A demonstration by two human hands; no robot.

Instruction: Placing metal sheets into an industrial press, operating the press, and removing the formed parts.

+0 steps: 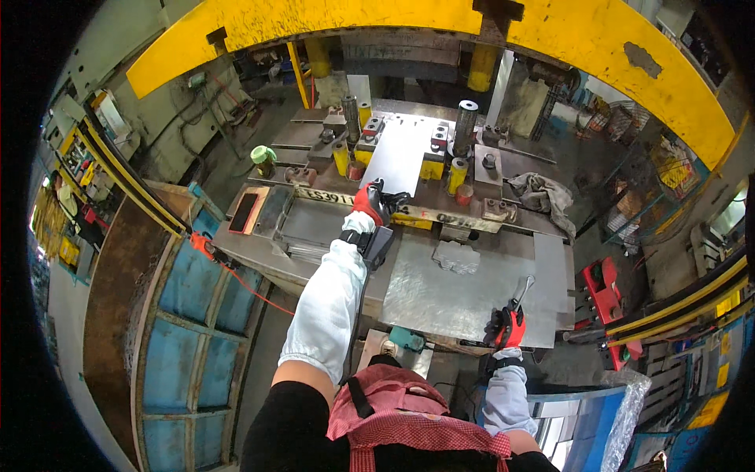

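My left hand (376, 204), in a red and black glove, reaches forward and is closed on the near edge of a bright metal sheet (399, 157). That sheet lies in the die (440, 214), between posts and yellow blocks. Nearer to me on the right, my right hand (507, 326), gloved the same way, is closed round a thin metal tool with a bent tip (523, 291). It is over the near edge of a wide grey metal plate (429, 291). A crumpled grey rag (456, 257) lies on this plate.
A yellow press beam (377, 17) arches overhead. Stacked metal sheets (311, 228) and a red-and-black phone-like slab (247, 211) lie left of the die. A green-topped bottle (263, 160) stands behind. Grey cloth (543, 200) drapes on the right. A blue-walled bin (185, 307) stands left.
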